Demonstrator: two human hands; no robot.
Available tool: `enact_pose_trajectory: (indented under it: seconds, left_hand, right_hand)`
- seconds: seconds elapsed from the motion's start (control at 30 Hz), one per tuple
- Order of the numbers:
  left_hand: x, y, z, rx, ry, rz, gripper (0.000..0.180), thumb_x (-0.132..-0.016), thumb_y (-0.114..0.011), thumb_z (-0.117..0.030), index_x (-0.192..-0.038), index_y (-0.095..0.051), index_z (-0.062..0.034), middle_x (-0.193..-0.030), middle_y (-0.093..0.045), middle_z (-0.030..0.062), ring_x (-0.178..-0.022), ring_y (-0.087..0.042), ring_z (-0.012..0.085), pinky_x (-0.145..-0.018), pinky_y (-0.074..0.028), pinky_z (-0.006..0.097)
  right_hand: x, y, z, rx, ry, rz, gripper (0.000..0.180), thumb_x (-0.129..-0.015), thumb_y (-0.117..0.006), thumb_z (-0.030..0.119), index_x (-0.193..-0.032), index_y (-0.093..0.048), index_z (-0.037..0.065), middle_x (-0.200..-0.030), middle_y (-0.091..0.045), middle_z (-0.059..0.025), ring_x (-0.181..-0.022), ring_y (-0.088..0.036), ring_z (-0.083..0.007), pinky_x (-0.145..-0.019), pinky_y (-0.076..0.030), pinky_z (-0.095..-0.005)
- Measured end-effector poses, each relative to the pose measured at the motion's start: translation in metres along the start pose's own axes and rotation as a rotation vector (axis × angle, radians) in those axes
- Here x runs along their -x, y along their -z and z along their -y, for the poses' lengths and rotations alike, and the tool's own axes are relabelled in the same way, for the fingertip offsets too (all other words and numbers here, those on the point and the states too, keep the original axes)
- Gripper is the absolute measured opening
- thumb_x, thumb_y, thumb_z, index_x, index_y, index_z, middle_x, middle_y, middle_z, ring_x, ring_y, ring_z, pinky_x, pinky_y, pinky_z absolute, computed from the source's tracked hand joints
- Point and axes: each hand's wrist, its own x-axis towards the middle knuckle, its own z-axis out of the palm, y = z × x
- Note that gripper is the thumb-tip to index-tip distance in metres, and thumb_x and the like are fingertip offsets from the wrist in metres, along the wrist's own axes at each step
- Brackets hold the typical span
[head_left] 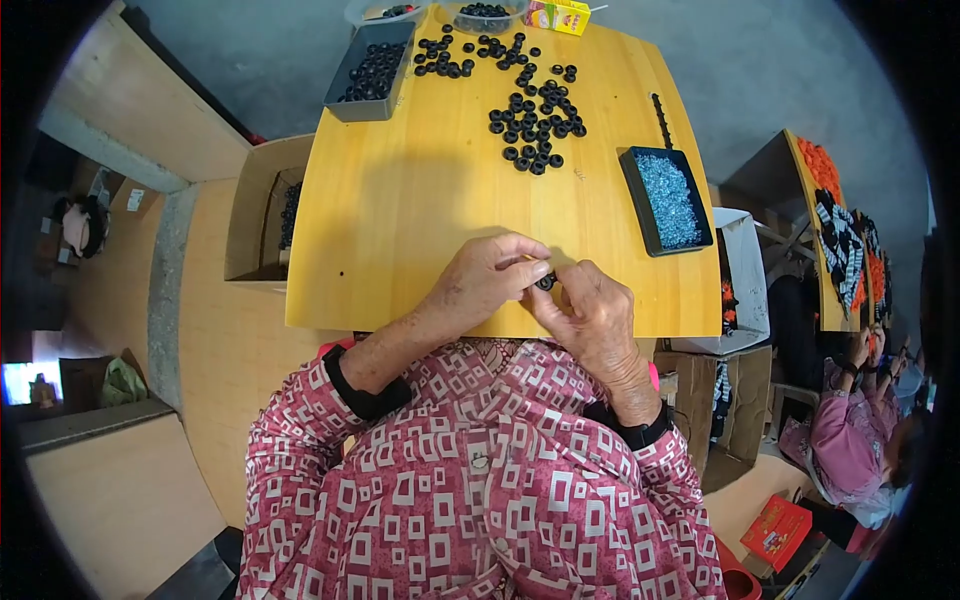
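Note:
Near the front edge of the yellow wooden table, my left hand and my right hand meet over a small black round part. The fingertips of both hands pinch it, partly covering it. Further back on the table lies a loose spread of black ring-shaped parts, apart from my hands. To the right of my right hand stands a black tray full of tiny clear-bluish pieces.
A grey bin of black parts stands at the far left table corner. A clear bowl and a yellow carton are at the back. Cardboard boxes flank the table. At right, another person sits by a second table.

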Motion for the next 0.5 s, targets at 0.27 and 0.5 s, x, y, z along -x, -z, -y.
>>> enact_pose_trajectory:
  seconds: [0.27, 0.5]
  left_hand:
    - [0.0002, 0.0087, 0.0000, -0.159, 0.130, 0.128, 0.028, -0.088, -0.067, -0.017, -0.105, -0.066, 0.0050, -0.091, -0.067, 0.0060, -0.085, -0.062, 0.0109, -0.077, -0.051, 0.025]
    - [0.0021, 0.0071, -0.0026, -0.125, 0.111, 0.076, 0.029, -0.082, -0.069, -0.017, -0.098, -0.068, 0.0074, -0.087, -0.069, 0.0087, -0.080, -0.062, 0.0124, -0.073, -0.050, 0.026]
  right_hand:
    - [0.0020, -0.0021, -0.0024, 0.010, 0.003, 0.054, 0.023, -0.077, -0.074, 0.014, -0.074, -0.053, 0.004, -0.069, -0.053, -0.0103, -0.059, -0.059, -0.0278, -0.052, -0.050, -0.0379]
    - [0.0016, -0.0008, -0.0023, 0.020, 0.100, 0.063, 0.021, -0.077, -0.072, 0.012, -0.075, -0.053, 0.003, -0.069, -0.052, -0.0107, -0.060, -0.059, -0.0280, -0.053, -0.051, -0.0385]
